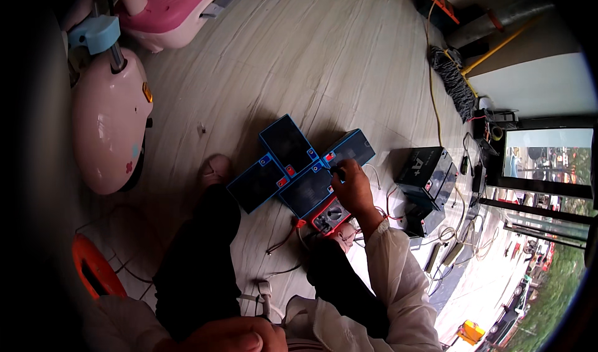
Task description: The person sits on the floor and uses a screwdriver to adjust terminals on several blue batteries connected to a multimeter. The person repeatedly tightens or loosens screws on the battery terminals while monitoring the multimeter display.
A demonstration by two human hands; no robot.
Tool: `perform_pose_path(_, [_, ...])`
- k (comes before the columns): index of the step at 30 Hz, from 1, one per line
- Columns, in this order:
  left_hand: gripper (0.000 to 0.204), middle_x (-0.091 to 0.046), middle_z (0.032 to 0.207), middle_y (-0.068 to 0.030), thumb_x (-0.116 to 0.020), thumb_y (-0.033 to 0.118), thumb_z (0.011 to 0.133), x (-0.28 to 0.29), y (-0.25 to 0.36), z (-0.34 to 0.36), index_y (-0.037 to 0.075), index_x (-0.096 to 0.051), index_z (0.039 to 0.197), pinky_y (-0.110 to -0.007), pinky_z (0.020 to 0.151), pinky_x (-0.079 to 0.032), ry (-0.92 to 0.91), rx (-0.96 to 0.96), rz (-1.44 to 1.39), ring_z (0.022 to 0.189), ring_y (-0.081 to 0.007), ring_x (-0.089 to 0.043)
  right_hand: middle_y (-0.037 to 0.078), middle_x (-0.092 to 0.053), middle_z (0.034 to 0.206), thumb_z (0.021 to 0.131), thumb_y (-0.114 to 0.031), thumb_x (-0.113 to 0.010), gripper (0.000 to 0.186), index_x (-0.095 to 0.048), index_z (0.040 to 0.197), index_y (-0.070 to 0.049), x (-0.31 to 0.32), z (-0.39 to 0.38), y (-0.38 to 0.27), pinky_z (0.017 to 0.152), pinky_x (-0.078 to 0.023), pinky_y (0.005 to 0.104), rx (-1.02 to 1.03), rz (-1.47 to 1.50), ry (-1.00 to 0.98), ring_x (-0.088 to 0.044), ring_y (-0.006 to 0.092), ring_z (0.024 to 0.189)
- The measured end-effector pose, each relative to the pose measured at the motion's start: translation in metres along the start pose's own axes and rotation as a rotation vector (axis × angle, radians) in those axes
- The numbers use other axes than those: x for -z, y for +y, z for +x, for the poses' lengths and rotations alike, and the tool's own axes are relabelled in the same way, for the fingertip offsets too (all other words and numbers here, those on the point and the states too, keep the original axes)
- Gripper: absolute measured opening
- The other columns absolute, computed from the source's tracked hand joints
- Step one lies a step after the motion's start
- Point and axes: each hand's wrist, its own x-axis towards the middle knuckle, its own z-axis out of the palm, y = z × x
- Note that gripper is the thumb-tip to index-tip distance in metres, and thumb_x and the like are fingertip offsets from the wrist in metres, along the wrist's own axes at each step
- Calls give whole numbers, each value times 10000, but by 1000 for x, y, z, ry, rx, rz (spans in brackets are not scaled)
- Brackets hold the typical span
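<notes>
On floor ahead of knees, right hand (355,190) was closed around dark probe (339,173), tip pressed onto battery terminal. Multimeter (330,215) lay just below hand, toward person. Four dark blue-edged batteries (293,165) were spread fanwise, mostly left of hand. Left hand (233,336) was curled at lower edge, far off; contents could not be told.

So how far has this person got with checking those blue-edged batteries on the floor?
Four batteries already lie grouped, a red multimeter resting on one. In hand: the right hand presses a probe at a terminal. The left hand rests near the lap. No reading is legible, so what's left is unclear.
</notes>
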Motion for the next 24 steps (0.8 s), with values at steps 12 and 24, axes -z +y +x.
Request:
perform_pose_path(12, [238, -588, 1063, -149, -410, 173, 1017, -14, 6, 11, 20, -496, 1179, -323, 763, -527, 354, -219, 78, 854, -214, -620, 4, -513, 865, 704, 78, -670, 311, -525, 937, -68, 88, -25, -178, 713, -422, 232, 116, 1139, -691, -523, 109, 767])
perform_pose_path(24, [400, -570, 980, -50, -456, 287, 1006, -3, -5, -1, 1, -486, 1283, -294, 677, -447, 390, -177, 193, 816, -129, -523, 97, -506, 955, 742, -47, -731, 423, -612, 1146, -13, 91, -63, -233, 609, -503, 283, 538, 827, -430, -606, 200, 758])
